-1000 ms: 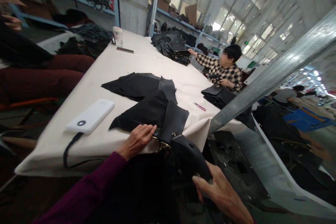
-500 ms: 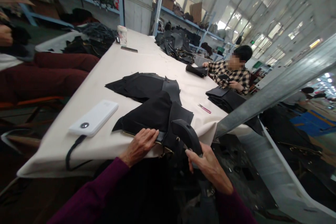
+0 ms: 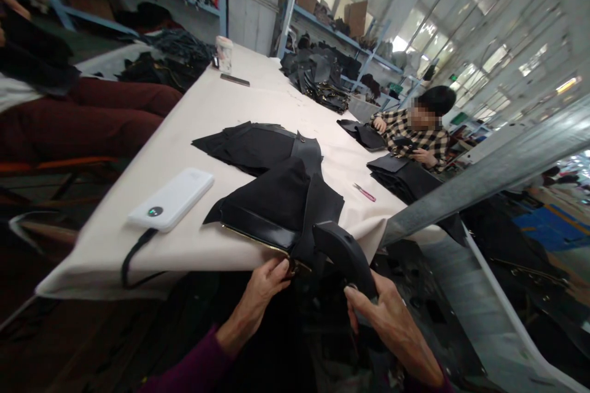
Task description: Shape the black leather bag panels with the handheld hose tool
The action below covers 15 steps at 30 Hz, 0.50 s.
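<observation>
A black bag piece (image 3: 271, 196) with a gold-toothed zipper (image 3: 251, 239) along its near edge lies at the table's front edge. At the zipper's right end, my left hand (image 3: 260, 295) pinches it between thumb and fingers. My right hand (image 3: 394, 316) is wrapped around a black curved handheld tool (image 3: 343, 252), whose broad end sits against the right side of the piece. What that end touches is hidden. Behind, a stack of black bag pieces (image 3: 253, 147) lies partly under the worked one.
On the white table (image 3: 184, 239) are a white power bank (image 3: 173, 199) with a black cable, pink thread snips (image 3: 365, 191) and a patterned cup (image 3: 224, 55). A metal post (image 3: 483, 172) slants across the right. A co-worker (image 3: 415, 129) in checks handles black pieces opposite.
My left hand has slid right and down from the zipper's middle to its right end, uncovering the zipper. The tool and my right hand shifted slightly right and down in the view.
</observation>
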{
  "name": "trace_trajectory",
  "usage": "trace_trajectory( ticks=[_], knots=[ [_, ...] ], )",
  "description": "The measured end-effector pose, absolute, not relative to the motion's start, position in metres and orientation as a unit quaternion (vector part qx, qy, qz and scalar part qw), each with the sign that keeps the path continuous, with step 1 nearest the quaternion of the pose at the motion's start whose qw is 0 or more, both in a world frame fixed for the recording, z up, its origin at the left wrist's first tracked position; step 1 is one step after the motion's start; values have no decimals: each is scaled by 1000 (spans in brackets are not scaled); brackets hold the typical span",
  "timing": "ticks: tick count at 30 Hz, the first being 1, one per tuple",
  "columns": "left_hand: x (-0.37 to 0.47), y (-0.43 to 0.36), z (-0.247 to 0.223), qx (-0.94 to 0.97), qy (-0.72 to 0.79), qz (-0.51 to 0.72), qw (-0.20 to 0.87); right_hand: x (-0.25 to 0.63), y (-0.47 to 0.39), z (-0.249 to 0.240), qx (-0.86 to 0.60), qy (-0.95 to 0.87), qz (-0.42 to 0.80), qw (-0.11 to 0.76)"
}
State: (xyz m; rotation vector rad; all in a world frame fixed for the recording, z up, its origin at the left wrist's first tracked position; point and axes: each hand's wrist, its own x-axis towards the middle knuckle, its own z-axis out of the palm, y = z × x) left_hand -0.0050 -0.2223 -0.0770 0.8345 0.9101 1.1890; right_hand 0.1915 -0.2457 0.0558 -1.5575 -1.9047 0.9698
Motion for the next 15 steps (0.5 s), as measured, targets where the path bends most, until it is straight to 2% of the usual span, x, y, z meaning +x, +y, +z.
trace_trajectory(
  ticks=[2,6,12,15],
  knots=[
    [-4,-213,-66,306,362,550,688,191,-247,59,-569,-705,344,246],
    [-12,-200,-52,246,410,594,646,192,-251,62,-559,-715,339,248],
    [-37,-177,-28,97,363,497,783,195,-259,60,-574,-698,363,229],
    [-35,-172,-16,97,356,527,766,198,-263,58,-573,-702,351,237]
  ],
)
